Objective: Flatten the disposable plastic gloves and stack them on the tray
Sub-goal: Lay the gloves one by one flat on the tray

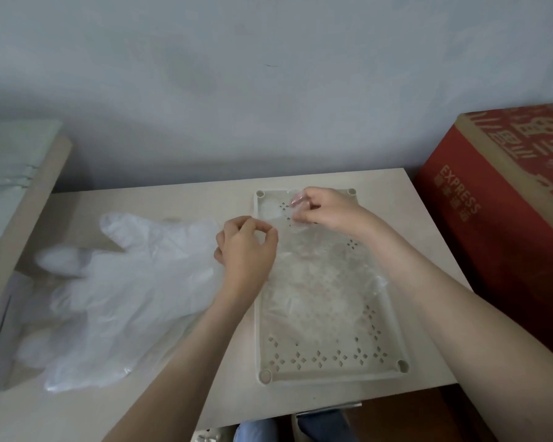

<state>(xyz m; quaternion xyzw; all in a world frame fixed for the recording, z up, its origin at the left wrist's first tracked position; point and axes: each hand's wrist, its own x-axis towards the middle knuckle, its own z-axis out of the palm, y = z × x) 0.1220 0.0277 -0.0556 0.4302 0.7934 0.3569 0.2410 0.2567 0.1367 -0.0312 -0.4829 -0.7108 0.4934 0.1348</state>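
Note:
A cream perforated tray (396,342) lies lengthwise on the table's right half. A clear plastic glove (320,282) is spread inside it, crinkled, with its far end lifted. My right hand (323,208) pinches that far end over the tray's back part. My left hand (246,247) pinches the glove's left edge at the tray's left rim. A loose pile of translucent white gloves (125,291) lies on the table to the left, its fingers pointing away and left.
A red cardboard box (505,218) stands against the table's right side. A light wooden ledge (35,199) rises at the left. The table's front edge (332,400) runs just past the tray, with my knees below it.

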